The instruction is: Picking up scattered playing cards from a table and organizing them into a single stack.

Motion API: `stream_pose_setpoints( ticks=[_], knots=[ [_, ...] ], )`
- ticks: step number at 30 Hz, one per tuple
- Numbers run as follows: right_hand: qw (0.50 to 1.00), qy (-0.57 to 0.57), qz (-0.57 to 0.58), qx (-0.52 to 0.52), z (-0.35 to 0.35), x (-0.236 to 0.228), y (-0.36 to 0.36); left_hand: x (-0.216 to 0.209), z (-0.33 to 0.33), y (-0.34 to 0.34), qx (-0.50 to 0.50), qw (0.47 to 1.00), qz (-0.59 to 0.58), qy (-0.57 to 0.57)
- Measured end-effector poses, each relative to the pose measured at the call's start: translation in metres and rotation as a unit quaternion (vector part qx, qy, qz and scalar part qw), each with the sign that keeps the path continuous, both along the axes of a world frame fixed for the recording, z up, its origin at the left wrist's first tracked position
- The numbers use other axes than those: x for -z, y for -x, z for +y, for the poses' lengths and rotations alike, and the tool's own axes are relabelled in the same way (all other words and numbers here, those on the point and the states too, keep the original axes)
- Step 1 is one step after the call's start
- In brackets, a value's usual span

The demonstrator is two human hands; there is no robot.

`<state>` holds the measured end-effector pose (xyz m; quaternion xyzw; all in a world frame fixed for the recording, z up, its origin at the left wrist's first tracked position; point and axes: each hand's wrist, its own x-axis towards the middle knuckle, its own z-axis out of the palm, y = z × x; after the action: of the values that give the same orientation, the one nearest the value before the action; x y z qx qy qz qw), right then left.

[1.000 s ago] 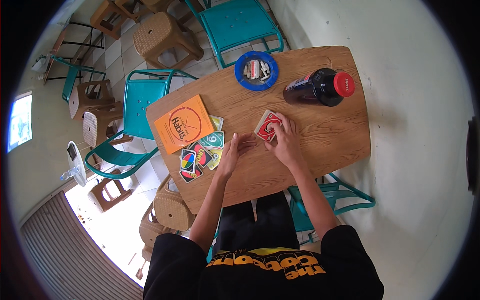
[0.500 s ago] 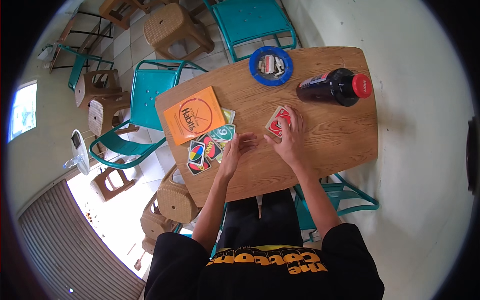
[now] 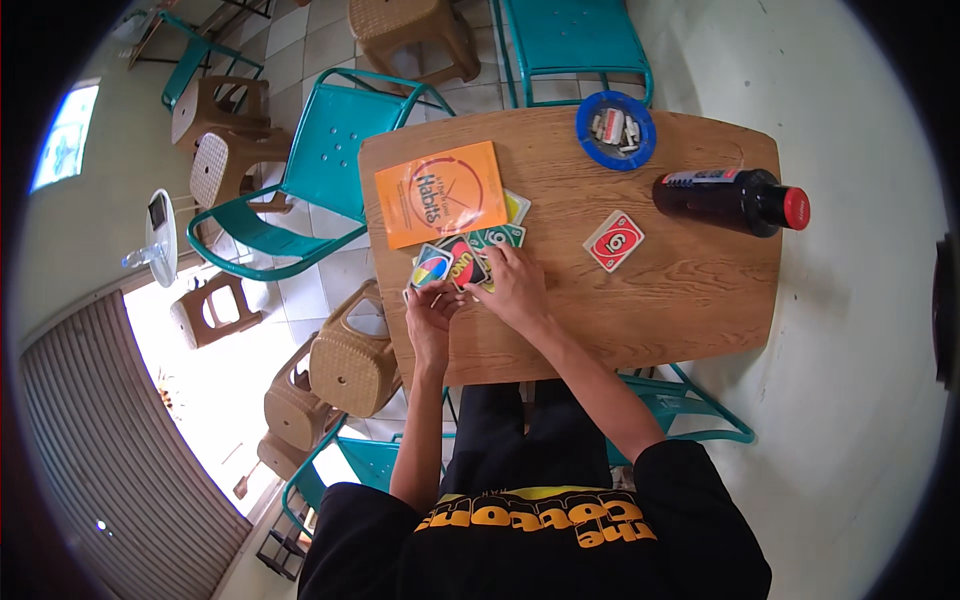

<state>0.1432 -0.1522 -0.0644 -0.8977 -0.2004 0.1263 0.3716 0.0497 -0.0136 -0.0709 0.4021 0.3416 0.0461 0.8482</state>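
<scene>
Loose playing cards point(image 3: 465, 265) lie in an overlapping spread at the table's left: a wild card with coloured quarters, a black-and-red card back, green and yellow ones. My right hand point(image 3: 518, 290) reaches across to them, thumb and fingertips closed about the cards' right side and covering part of them. Beside it, my left hand point(image 3: 430, 318) rests at the spread's near edge with fingers bent but apart, touching the cards. A small stack of cards point(image 3: 613, 241), a red one on top, lies by itself right of the table's middle.
An orange book point(image 3: 442, 195) partly covers the spread's far side. A blue ashtray point(image 3: 616, 130) with stubs stands at the far edge, and a dark red-capped bottle point(image 3: 720, 195) lies in view at the right. Teal chairs point(image 3: 345, 140) and brown stools point(image 3: 355, 360) surround the wooden table point(image 3: 680, 310).
My right hand has left the red-topped stack and moved left onto the spread cards. My left hand has shifted to the spread's near edge. The whole view has swung left.
</scene>
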Motion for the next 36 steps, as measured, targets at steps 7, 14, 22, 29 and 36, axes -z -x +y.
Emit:
stream_pose_setpoints(
  ticks=[7,14,22,29,36],
  knots=[
    [0.992,0.114,-0.005,0.055,0.03,0.008,0.007,-0.004,0.012,0.014,-0.038,0.999,-0.01,0.021],
    [0.991,0.126,0.018,0.047,0.033,0.014,0.014,-0.003,0.017,0.023,-0.06,0.998,-0.01,0.025],
    [0.993,0.096,0.021,0.073,0.033,0.011,0.014,-0.007,0.021,0.033,-0.039,0.999,-0.002,0.018],
    [0.985,-0.067,0.133,0.083,0.011,0.013,-0.004,-0.007,0.017,0.031,-0.011,1.0,-0.001,0.005],
    [0.971,-0.166,0.151,0.079,-0.015,-0.014,-0.009,0.002,0.012,0.028,0.043,0.997,0.015,0.06]
  ],
)
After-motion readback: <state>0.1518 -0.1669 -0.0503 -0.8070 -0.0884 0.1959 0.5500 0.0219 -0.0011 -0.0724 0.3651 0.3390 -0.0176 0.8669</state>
